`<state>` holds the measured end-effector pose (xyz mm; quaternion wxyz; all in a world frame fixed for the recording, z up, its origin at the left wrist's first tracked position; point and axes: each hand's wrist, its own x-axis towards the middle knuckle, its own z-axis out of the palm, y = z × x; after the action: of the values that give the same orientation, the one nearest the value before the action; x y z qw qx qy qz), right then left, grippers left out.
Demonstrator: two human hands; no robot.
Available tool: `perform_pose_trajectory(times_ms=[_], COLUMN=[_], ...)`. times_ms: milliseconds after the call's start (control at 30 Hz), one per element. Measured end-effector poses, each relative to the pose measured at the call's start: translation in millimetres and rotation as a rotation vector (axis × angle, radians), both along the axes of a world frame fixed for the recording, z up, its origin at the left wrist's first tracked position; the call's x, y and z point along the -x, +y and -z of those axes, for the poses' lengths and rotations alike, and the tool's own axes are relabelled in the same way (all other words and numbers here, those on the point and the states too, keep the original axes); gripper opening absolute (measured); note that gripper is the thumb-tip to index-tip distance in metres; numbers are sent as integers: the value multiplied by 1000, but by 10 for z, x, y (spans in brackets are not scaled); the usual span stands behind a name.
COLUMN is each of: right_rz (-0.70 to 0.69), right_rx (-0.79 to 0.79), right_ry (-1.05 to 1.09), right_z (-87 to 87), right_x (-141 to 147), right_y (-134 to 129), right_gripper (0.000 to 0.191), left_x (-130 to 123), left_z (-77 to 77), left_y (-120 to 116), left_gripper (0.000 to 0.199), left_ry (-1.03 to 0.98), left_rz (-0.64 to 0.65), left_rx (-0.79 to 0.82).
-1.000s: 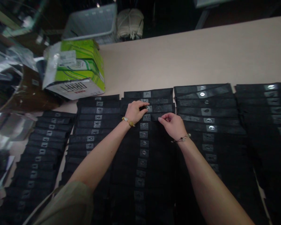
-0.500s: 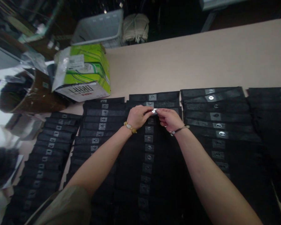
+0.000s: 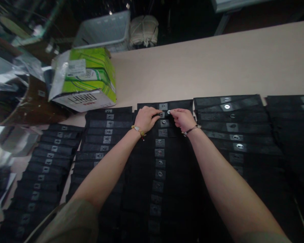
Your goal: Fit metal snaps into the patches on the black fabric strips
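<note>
On the pale worktop (image 3: 192,67) lie overlapping rows of black fabric strips (image 3: 177,106), each with a grey patch (image 3: 163,123) and round metal eyelet (image 3: 169,112), and at the middle row's top the left hand (image 3: 147,118) and right hand (image 3: 183,119) curl over one eyelet, neither grip clearly open or closed on it.

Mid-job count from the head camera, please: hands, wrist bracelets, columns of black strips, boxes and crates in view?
Hands (left, right): 2
Wrist bracelets: 2
Columns of black strips: 5
Green-and-white cardboard box: 1
Pale plastic crate: 1
Total: 11
</note>
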<state>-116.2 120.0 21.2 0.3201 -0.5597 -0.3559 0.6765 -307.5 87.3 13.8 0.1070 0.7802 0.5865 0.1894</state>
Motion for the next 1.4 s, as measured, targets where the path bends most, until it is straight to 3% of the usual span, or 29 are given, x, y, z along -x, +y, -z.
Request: perform_pose_trajectory(times_ms=[233, 300, 467, 567, 733, 1000, 1233, 1400], right_rz=[-25, -28, -37, -26, -44, -63, -66, -77], right_rx=[-77, -104, -145, -175, -214, -248, -252, -249], right_ry=[-102, -121, -155, -188, -227, -276, -289, -304], right_z=[89, 133, 193, 199, 195, 192, 174, 158], right_x=[18, 12, 10, 23, 37, 25, 32, 34], right_y=[-3, 3, 15, 12, 2, -14, -22, -22], right_gripper=[24, 25, 29, 26, 18, 20, 21, 19], left_x=[-11, -24, -136, -204, -245, -212, -201, -234], left_z=[15, 19, -27, -115, -235, -204, -186, -200], left_y=[222, 222, 168, 183, 277, 347, 320, 361], left_gripper=[14, 15, 13, 13, 15, 15, 15, 16], left_ry=[137, 80, -54, -55, 75, 40, -59, -13], left_rz=[171, 126, -202, -280, -264, -165, -239, -257], left_rx=[-4, 7, 144, 246, 323, 359, 369, 393])
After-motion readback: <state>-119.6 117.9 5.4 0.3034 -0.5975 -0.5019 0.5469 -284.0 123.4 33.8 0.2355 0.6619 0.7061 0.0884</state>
